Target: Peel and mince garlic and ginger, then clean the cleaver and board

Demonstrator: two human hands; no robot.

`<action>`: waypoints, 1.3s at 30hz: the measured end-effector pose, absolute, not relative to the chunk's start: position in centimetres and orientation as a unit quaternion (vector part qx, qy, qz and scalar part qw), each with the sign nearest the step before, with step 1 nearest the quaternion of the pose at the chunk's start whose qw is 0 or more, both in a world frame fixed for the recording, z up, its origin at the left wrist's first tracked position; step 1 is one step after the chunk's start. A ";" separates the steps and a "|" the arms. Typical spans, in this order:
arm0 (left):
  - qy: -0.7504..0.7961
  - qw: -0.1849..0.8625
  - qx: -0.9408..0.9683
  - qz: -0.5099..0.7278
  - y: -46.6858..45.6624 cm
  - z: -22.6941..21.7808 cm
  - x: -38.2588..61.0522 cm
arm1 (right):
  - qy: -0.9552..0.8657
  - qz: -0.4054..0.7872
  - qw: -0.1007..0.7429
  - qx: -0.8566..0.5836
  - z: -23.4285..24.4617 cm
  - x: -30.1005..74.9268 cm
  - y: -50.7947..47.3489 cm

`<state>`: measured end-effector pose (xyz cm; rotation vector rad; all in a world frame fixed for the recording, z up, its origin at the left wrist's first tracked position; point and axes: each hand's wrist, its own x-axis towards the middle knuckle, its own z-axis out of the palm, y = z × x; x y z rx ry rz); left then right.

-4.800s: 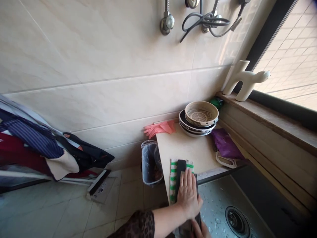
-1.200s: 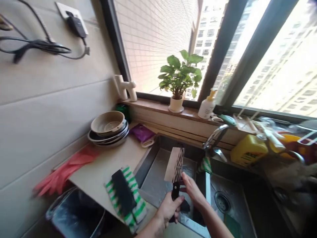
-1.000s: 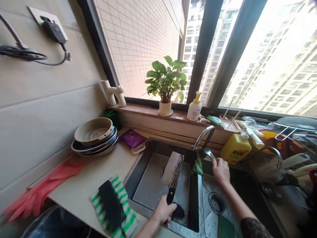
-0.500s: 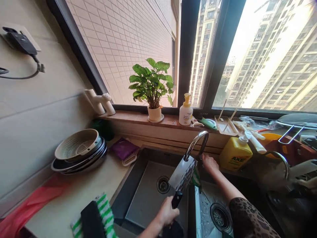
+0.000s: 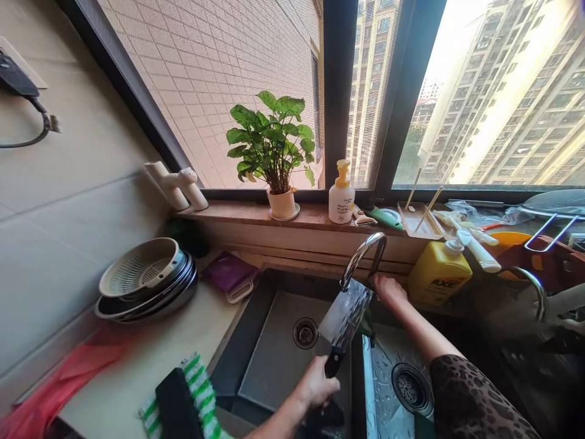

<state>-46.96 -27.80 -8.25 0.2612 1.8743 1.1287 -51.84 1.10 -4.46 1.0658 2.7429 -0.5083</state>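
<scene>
My left hand (image 5: pixel 316 384) is closed around the black handle of a cleaver (image 5: pixel 346 314). The broad blade tilts up to the right, its upper edge just below the spout of the chrome faucet (image 5: pixel 364 247), over the double sink (image 5: pixel 269 347). Wet-looking streaks show on the metal. Behind the blade, my right hand (image 5: pixel 390 291) reaches to the base of the faucet, its fingers closed there and partly hidden. A dark green thing, partly covered by the cleaver, lies near the sink divider.
Left of the sink are a black block (image 5: pixel 178 402) on a green-striped cloth (image 5: pixel 201 384), a purple packet (image 5: pixel 229 273) and stacked bowls with a colander (image 5: pixel 141 271). A yellow AXE bottle (image 5: pixel 439 274) stands at right. On the sill are a potted plant (image 5: pixel 281 201) and a pump bottle (image 5: pixel 341 198).
The cleaver has turned slightly under the spout, and its blade now looks wetter and more streaked. My right hand stays at the faucet base. The view has shifted a little.
</scene>
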 end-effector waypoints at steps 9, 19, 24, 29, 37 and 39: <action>0.754 0.465 0.098 0.453 -27.9 -8.8 -47.0 | 0.916 -0.171 0.087 0.351 -3.8 -51.9 0.9; 0.728 0.476 0.106 0.483 -29.4 -8.0 -45.1 | 0.913 -0.184 0.092 0.352 -4.2 -52.0 1.3; 0.771 0.398 0.134 0.479 -32.7 -9.2 -44.6 | 0.914 -0.184 0.092 0.349 -4.4 -52.0 1.4; 0.816 0.306 0.100 0.481 -35.7 -10.0 -44.8 | 0.913 -0.182 0.093 0.354 -4.2 -51.9 1.2; 0.428 0.537 0.030 0.727 -34.9 -10.6 -46.7 | 0.915 -0.173 0.089 0.353 -3.6 -51.7 0.7; 0.317 0.571 0.055 0.755 -34.3 -10.4 -47.0 | 0.915 -0.172 0.085 0.354 -3.7 -51.7 0.7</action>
